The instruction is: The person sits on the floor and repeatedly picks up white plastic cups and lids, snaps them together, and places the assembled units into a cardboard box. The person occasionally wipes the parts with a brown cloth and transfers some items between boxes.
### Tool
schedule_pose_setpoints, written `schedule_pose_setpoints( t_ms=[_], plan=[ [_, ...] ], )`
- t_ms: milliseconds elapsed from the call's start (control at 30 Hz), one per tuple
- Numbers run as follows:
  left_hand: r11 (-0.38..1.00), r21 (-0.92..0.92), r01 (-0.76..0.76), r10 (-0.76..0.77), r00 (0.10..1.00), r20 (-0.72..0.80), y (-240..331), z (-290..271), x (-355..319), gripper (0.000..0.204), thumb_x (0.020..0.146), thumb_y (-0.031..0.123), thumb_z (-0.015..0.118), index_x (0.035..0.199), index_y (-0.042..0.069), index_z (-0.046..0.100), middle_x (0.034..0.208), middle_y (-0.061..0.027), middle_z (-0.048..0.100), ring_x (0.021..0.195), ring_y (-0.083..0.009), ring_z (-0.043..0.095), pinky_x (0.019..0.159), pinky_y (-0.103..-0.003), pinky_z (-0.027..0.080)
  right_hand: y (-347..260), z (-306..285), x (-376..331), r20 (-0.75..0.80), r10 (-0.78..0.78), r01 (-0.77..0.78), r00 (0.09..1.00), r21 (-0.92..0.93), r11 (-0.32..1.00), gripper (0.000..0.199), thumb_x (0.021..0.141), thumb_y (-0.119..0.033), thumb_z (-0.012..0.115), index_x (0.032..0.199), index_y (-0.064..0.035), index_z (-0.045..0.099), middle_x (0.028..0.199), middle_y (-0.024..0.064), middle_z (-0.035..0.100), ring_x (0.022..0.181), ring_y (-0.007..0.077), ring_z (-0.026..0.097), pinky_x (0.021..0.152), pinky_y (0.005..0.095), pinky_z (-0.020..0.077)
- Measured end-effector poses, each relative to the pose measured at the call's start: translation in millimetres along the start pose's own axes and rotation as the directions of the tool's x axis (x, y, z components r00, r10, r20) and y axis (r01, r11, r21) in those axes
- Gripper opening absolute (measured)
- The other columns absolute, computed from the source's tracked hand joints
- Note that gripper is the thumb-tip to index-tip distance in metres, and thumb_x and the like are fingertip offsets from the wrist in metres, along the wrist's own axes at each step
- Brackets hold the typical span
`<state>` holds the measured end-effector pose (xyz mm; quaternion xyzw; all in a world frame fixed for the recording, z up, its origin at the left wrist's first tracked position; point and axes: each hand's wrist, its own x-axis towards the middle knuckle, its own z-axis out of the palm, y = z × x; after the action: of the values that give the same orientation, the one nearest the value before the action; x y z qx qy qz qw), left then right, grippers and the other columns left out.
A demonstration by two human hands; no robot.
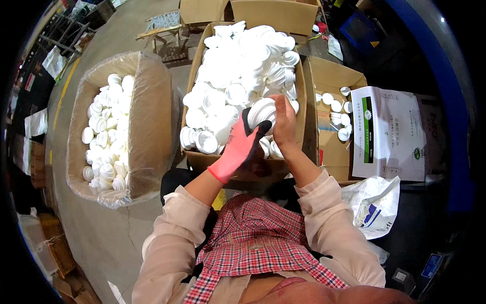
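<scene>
Between my two hands is a white round plastic cap [261, 112] with stepped rings, held over the near part of a full cardboard box. My left hand [237, 149], in a pink glove with black fingers, is closed around the cap's lower left side. My bare right hand [284, 124] grips its right side, fingers pressed together and pointing up. Under and beyond them, a heap of similar white caps [235, 93] fills the open box [200, 161]. The heap is brightly lit, so single pieces partly wash out.
At left stands a plastic-lined carton [152, 126] with more white pieces [109, 126]. A shallower carton [329, 162] at right holds several small white pieces with stems [335, 106]. Beside it are a white printed cardboard sheet [390, 131] and a white plastic bag [377, 202].
</scene>
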<state>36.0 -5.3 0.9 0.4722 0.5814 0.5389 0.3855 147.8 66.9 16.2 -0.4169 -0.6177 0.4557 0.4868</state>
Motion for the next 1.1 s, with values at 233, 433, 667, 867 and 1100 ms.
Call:
schedule_pose_setpoints(
  t_ms=[233,433,667,867,1100],
  plan=[
    [0.997,0.006,-0.072,0.072,0.992,-0.104,-2.1,1.4,-1.7,0.044,0.09,0.025,0.064,0.119,-0.005,0.05,0.104,-0.0228,0.062,0.094,-0.0325,0.063,0.08,-0.041,0.049,32.2,-2.3,10.9,0.063,0.028,-0.027,0.998,-0.009,1.0,0.066,0.096,-0.061,0.036,0.097,0.0013,0.059,0.081,0.0085,0.059,0.079,0.0169,0.054,0.075,0.0285,0.0431],
    [0.32,-0.881,0.348,-0.019,0.932,0.361,-19.6,-38.6,19.5,0.069,0.097,0.05,0.044,0.142,-0.001,0.03,0.135,-0.0217,0.047,0.118,-0.0384,0.053,0.094,-0.053,0.05,3.6,-19.3,15.0,0.525,-0.025,-0.203,0.851,0.372,0.906,0.049,0.092,-0.025,0.061,0.133,-0.0014,0.049,0.127,0.0106,0.055,0.113,0.0188,0.055,0.096,0.0335,0.0457],
    [0.277,-0.887,0.37,-0.175,0.927,0.332,1.9,-50.5,14.3,0.047,0.096,0.031,0.051,0.131,-0.002,0.046,0.12,-0.0155,0.06,0.105,-0.0259,0.064,0.085,-0.037,0.057,-18.1,-20.0,4.8,0.539,-0.254,0.304,0.803,-0.005,0.953,0.081,0.071,-0.018,0.082,0.14,-0.0057,0.042,0.142,0.0093,0.042,0.121,0.0214,0.047,0.094,0.0328,0.0451],
    [0.668,-0.69,0.279,-0.158,0.959,0.235,4.9,-51.9,12.1,0.035,0.093,0.025,0.055,0.115,-0.001,0.058,0.108,-0.009,0.065,0.095,-0.0201,0.064,0.081,-0.03,0.051,-13.3,-23.9,3.3,0.644,-0.389,0.575,0.659,-0.097,0.813,0.099,0.06,-0.044,0.082,0.14,-0.0035,0.04,0.143,0.0139,0.044,0.131,0.0305,0.041,0.107,0.0407,0.0314],
    [0.825,-0.541,0.162,-0.057,0.977,0.207,1.9,-45.8,5.8,0.031,0.091,0.02,0.056,0.112,-0.003,0.059,0.105,-0.0091,0.062,0.098,-0.0164,0.06,0.085,-0.029,0.047,-10.3,-23.2,-7.4,0.604,-0.394,0.554,0.693,-0.097,0.827,0.099,0.06,-0.039,0.085,0.139,-0.0021,0.039,0.14,0.0156,0.046,0.129,0.032,0.043,0.106,0.0405,0.0341]
  ],
)
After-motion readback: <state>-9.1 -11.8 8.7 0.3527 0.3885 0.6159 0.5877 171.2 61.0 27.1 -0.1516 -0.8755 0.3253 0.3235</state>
